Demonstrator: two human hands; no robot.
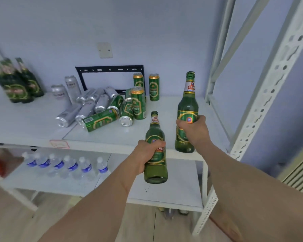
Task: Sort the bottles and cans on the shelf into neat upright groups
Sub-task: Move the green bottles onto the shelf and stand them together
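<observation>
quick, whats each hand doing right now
Left hand: closed around a green bottle, held in front of the shelf edge.
Right hand: closed around a second green bottle, upright at the shelf's front right.

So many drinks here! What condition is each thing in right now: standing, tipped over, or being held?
Left hand: closed around a green bottle, upright, held in front of the shelf edge.
Right hand: closed around a taller-looking green bottle, upright.
Bottle group at far left: standing.
Silver cans: mostly lying down; two standing.
Green cans: several tipped over; three upright.
Water bottles on lower shelf: standing in a row.
</observation>
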